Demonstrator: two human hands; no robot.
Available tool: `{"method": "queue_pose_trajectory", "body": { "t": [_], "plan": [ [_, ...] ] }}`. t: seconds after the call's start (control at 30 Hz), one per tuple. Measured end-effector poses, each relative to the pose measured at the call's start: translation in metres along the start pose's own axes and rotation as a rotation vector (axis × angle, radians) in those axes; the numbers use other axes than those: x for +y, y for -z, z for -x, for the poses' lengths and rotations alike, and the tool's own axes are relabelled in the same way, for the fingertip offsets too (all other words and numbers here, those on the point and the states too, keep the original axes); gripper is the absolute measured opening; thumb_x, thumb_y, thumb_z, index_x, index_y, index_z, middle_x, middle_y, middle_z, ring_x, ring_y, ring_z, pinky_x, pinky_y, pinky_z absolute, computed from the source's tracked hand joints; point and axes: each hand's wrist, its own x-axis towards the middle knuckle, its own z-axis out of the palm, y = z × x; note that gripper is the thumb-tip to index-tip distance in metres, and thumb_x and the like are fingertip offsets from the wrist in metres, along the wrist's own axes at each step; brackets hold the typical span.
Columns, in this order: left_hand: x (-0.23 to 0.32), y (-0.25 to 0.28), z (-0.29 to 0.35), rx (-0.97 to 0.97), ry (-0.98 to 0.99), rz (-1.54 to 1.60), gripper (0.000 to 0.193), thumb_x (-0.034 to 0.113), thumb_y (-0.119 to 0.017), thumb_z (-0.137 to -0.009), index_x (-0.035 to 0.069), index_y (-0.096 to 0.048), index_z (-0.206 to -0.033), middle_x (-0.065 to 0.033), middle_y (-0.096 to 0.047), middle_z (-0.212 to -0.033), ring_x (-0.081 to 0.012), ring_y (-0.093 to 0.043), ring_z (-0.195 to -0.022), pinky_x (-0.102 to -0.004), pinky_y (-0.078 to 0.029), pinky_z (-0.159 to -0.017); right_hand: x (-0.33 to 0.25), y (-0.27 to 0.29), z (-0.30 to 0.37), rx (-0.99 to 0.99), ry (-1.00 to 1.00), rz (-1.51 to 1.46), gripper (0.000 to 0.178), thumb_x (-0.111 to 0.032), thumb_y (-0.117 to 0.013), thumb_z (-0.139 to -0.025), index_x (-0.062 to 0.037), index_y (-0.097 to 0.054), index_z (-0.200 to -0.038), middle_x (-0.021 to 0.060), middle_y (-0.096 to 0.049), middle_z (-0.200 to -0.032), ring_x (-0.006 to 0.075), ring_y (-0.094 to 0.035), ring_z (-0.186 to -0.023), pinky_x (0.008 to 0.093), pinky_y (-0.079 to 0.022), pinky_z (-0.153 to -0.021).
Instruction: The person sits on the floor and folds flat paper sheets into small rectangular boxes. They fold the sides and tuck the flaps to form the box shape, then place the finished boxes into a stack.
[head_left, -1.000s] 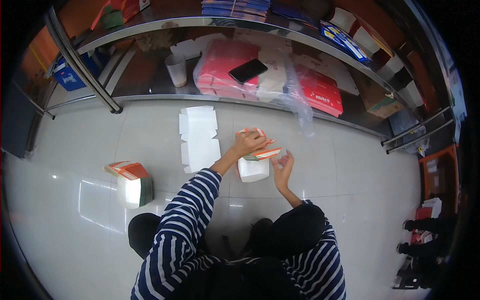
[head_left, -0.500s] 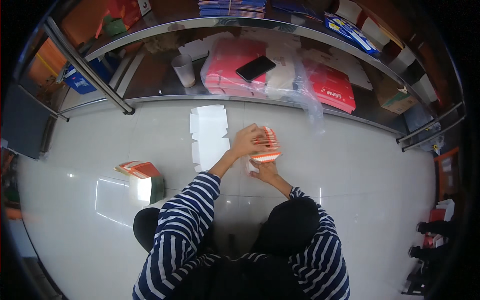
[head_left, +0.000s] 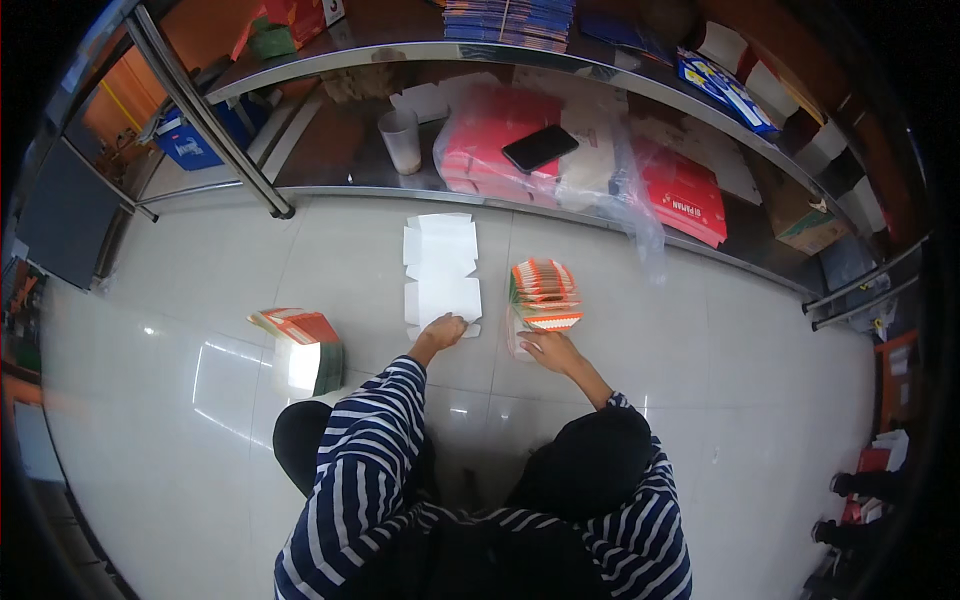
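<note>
A white, unfolded cardboard box blank with notched flaps lies flat on the tiled floor before me. My left hand has its fingers closed on the blank's near edge. To the right, a fanned stack of orange-and-white printed box blanks rests on the floor. My right hand lies on the pale near end of this stack, fingers stretched out over it. Farther left stands another stack of orange-and-green folded blanks, apart from both hands.
Beyond the blanks runs a low metal-edged shelf. On it are a plastic cup, a black phone and red flat packs, partly under clear plastic. Blue bundles lie on the upper shelf. A shelf leg stands at left.
My left hand has left the orange-and-white stack and moved left and nearer to the white blank's near edge. My right hand stays at the stack. The whole view has shifted slightly.
</note>
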Motion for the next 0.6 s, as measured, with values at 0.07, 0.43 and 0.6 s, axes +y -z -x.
{"method": "queue_pose_trajectory", "body": {
  "t": [0.07, 0.43, 0.6],
  "plan": [
    [-0.006, 0.004, 0.003, 0.202, 0.024, 0.109, 0.024, 0.014, -0.061, -0.07, 0.008, -0.063, -0.094, -0.0118, -0.064, -0.087, -0.0308, -0.062, -0.078, -0.042, -0.049, -0.072, -0.014, 0.021, 0.008, -0.075, 0.064, -0.11, 0.031, -0.023, -0.055, -0.087, -0.0066, -0.06, -0.113, 0.0131, -0.059, -0.112, 0.0306, -0.056, -0.102, 0.0374, -0.042, -0.091],
    [-0.076, 0.351, 0.111, 0.267, 0.067, 0.451, 0.023, 0.026, -0.061, -0.072, 0.003, -0.061, -0.075, -0.0126, -0.06, -0.065, -0.0237, -0.057, -0.059, -0.0341, -0.043, -0.059, -0.166, 0.193, -0.004, 0.373, 0.32, -0.352, 0.041, -0.015, -0.062, -0.081, -0.0036, -0.053, -0.12, 0.0138, -0.054, -0.12, 0.0228, -0.052, -0.109, 0.0339, -0.039, -0.094],
    [0.011, 0.421, 0.215, 0.876, -0.104, 0.443, 0.015, 0.015, -0.06, -0.08, 0.0, -0.059, -0.082, -0.0114, -0.055, -0.067, -0.0262, -0.052, -0.059, -0.0335, -0.042, -0.057, -0.237, 0.208, -0.055, 0.768, 0.498, -0.34, 0.039, -0.011, -0.062, -0.082, -0.0067, -0.052, -0.119, 0.0095, -0.056, -0.112, 0.0192, -0.057, -0.093, 0.0313, -0.041, -0.088]
  ]
}}
